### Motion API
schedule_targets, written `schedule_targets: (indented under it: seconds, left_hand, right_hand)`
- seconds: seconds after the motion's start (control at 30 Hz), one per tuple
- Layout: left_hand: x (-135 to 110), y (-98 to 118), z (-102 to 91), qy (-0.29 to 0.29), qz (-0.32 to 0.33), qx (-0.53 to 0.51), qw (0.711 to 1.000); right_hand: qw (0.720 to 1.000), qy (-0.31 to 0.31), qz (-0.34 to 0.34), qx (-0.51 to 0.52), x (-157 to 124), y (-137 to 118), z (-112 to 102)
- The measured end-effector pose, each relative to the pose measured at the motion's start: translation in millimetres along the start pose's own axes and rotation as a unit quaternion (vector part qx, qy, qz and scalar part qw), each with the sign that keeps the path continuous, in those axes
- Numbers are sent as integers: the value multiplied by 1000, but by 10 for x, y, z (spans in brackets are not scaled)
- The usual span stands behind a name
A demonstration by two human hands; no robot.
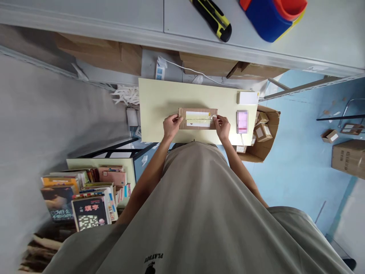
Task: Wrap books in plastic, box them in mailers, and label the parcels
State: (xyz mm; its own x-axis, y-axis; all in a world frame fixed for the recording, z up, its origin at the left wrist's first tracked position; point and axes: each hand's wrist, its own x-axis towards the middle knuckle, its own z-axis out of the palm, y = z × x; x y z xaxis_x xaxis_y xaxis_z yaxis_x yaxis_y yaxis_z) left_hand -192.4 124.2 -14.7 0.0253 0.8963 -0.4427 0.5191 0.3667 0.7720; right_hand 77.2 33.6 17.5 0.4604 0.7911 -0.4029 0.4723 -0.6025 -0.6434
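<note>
A small brown cardboard box [196,126] lies lengthwise on the pale yellow table [159,133], with a white label [196,114] and shiny clear tape on its top. My left hand [171,126] grips its left end, thumb on the top face and fingers at the edge. At the opposite end my right hand [222,127] holds it the same way, thumb over the taped corner. To the right of that hand a phone [242,121] with a lit pinkish screen rests on the table, a white cable at its lower end.
A white flat box [247,98] lies at the table's back right. An open carton [267,142] of small boxes stands right of the table. On the shelf above are a yellow-black utility knife [213,19] and a blue-red holder [270,19]. Stacked books [89,209] sit lower left.
</note>
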Motion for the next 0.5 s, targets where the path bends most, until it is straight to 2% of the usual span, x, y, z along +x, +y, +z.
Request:
schedule_targets:
  seconds: [0.2, 0.33, 0.5]
  left_hand:
    - [118, 127, -50, 36, 47, -8, 998]
    - [167, 132, 2, -5, 30, -58, 998]
    - [132, -59, 51, -65, -38, -42, 996]
  right_hand:
    - [999, 30, -26, -6, 13, -109, -69]
    - [998, 34, -17, 43, 32, -5, -21]
    - [997, -13, 44, 66, -55, 168, 153]
